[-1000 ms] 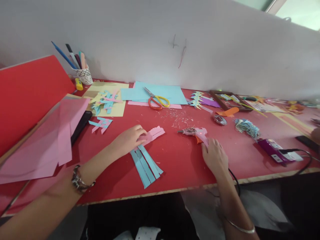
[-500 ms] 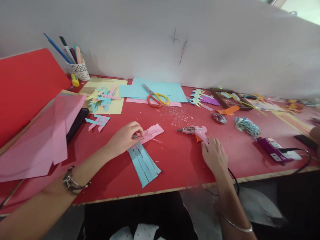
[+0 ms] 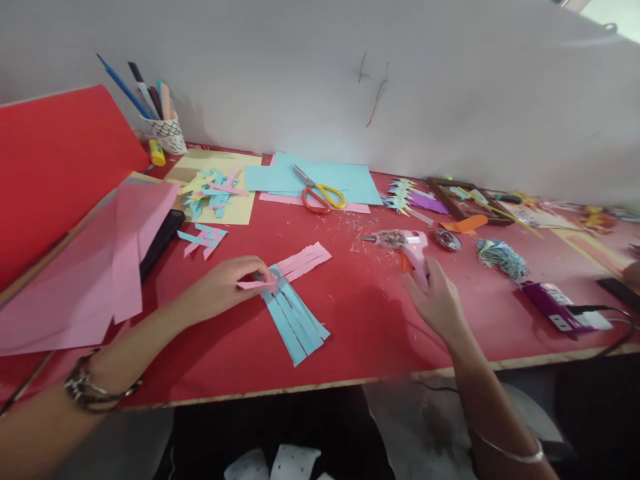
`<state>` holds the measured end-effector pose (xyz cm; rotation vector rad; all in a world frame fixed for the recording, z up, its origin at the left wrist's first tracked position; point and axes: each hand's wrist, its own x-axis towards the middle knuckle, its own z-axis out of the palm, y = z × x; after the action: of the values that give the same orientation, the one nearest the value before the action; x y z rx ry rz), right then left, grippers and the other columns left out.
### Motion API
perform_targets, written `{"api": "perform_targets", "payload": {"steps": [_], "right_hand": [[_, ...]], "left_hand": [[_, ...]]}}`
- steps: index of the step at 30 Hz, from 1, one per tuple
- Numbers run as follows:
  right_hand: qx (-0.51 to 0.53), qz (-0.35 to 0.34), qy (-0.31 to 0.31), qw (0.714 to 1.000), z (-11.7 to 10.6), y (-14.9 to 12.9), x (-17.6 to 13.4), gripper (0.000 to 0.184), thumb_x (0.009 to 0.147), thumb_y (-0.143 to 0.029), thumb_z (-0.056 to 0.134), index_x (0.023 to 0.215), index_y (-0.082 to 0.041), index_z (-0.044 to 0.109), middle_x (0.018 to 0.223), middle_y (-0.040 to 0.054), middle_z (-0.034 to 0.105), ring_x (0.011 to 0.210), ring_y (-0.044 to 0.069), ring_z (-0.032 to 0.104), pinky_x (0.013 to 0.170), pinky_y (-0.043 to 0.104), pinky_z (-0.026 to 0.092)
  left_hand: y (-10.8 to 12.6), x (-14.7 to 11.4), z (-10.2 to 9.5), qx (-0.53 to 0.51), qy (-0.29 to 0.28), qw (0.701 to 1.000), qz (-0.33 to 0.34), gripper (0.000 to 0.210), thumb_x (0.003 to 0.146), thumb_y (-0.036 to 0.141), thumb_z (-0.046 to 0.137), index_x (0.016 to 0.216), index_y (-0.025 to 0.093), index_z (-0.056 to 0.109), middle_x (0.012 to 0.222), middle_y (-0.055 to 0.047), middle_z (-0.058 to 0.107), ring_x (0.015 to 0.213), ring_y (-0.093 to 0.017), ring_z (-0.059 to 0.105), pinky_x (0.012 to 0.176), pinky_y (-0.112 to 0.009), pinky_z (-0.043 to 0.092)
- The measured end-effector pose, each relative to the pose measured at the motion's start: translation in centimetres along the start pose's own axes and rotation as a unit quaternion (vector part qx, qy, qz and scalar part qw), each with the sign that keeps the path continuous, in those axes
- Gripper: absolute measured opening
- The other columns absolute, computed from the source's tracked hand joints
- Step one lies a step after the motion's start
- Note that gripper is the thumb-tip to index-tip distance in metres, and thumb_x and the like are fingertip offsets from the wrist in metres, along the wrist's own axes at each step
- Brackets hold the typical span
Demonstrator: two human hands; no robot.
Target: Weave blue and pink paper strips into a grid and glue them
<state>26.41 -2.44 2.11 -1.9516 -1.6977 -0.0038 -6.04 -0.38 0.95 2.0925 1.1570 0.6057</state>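
My left hand (image 3: pixel 227 285) pinches the left end of a pink paper strip (image 3: pixel 306 260), folded up at that end and slit lengthwise toward the right. Crossing it is a light blue paper piece (image 3: pixel 296 321) with several long slits, fanned toward the table's front edge. My right hand (image 3: pixel 436 300) is wrapped around the handle of a pink glue gun (image 3: pixel 399 240), whose nozzle points left, apart from the papers. Its orange trigger shows below the body. A small woven pink-and-blue piece (image 3: pixel 205 238) lies beyond my left hand.
Scissors (image 3: pixel 323 193) rest on blue sheets (image 3: pixel 350 177) at the back. Paper strips (image 3: pixel 213 190) lie on a yellow sheet, left of them. Pink sheets (image 3: pixel 65 280) cover the left side. A purple power box (image 3: pixel 555 305) with a cable sits right; another person's hand (image 3: pixel 633 275) shows beyond.
The glue gun has risen off the table in my right hand. My left hand has shifted left and lifted the pink strip's end, folding it up. The view has shifted slightly.
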Motion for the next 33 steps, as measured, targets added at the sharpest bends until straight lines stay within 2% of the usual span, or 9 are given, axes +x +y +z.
{"api": "perform_targets", "payload": {"steps": [4,6,9,14,20,28,33], "right_hand": [[-0.005,-0.113,-0.026,0.993,0.8,-3.6,1.5,0.039,0.070,-0.047,0.047,0.095,-0.017,0.051,0.085,0.0098,0.062,0.074,0.022,0.058,0.061,0.031,0.041],[-0.018,-0.144,-0.062,0.987,1.6,-5.1,2.2,0.043,0.069,-0.048,0.052,0.098,-0.016,0.052,0.090,0.0106,0.063,0.080,0.024,0.060,0.063,0.031,0.043],[-0.027,-0.168,-0.096,0.981,3.0,-6.3,2.7,0.039,0.070,-0.048,0.056,0.095,-0.018,0.055,0.089,0.0086,0.065,0.081,0.024,0.061,0.062,0.031,0.044],[-0.042,-0.192,-0.100,0.975,4.7,-6.5,2.2,0.038,0.074,-0.046,0.054,0.101,-0.019,0.057,0.100,0.0096,0.065,0.086,0.026,0.062,0.062,0.032,0.047],[-0.039,-0.206,-0.136,0.968,5.1,-6.6,1.3,0.041,0.076,-0.040,0.053,0.110,-0.016,0.055,0.111,0.0120,0.062,0.091,0.026,0.063,0.064,0.033,0.051],[-0.040,-0.217,-0.140,0.965,5.3,-6.6,1.2,0.040,0.078,-0.035,0.050,0.113,-0.015,0.053,0.111,0.0123,0.062,0.092,0.024,0.062,0.064,0.031,0.051],[-0.055,-0.217,-0.151,0.963,5.3,-6.6,1.2,0.038,0.080,-0.034,0.048,0.113,-0.015,0.052,0.109,0.0125,0.062,0.087,0.024,0.063,0.062,0.030,0.049]], "left_hand": [[-1.1,-0.1,0.0,0.015,0.010,0.999,0.050,0.020,0.082,0.035,0.044,0.075,0.020,0.056,0.085,-0.004,0.064,0.083,-0.017,0.058,0.075,-0.027,0.044],[-1.4,-0.1,0.0,0.012,0.009,0.999,0.042,0.017,0.081,0.031,0.045,0.075,0.019,0.055,0.085,-0.004,0.063,0.081,-0.016,0.057,0.073,-0.025,0.044],[-1.5,-0.1,-0.1,0.017,0.016,0.999,0.026,0.012,0.078,0.027,0.044,0.073,0.019,0.051,0.083,-0.003,0.061,0.078,-0.015,0.057,0.068,-0.023,0.044],[-1.8,-0.2,-0.3,0.049,0.004,0.998,0.046,0.014,0.081,0.030,0.042,0.078,0.019,0.052,0.088,-0.004,0.060,0.082,-0.016,0.057,0.071,-0.023,0.043],[-2.2,-0.4,-0.1,0.074,0.003,0.994,0.077,0.026,0.087,0.039,0.038,0.083,0.019,0.054,0.094,-0.006,0.060,0.089,-0.019,0.055,0.077,-0.028,0.041],[-1.5,-0.3,0.1,0.087,0.030,0.995,0.046,0.017,0.084,0.030,0.038,0.081,0.019,0.051,0.086,-0.004,0.062,0.077,-0.016,0.058,0.064,-0.024,0.043],[-1.3,-0.2,0.0,0.066,0.033,0.996,0.050,0.016,0.082,0.028,0.039,0.081,0.019,0.052,0.086,-0.004,0.063,0.078,-0.016,0.059,0.067,-0.025,0.045]]}}
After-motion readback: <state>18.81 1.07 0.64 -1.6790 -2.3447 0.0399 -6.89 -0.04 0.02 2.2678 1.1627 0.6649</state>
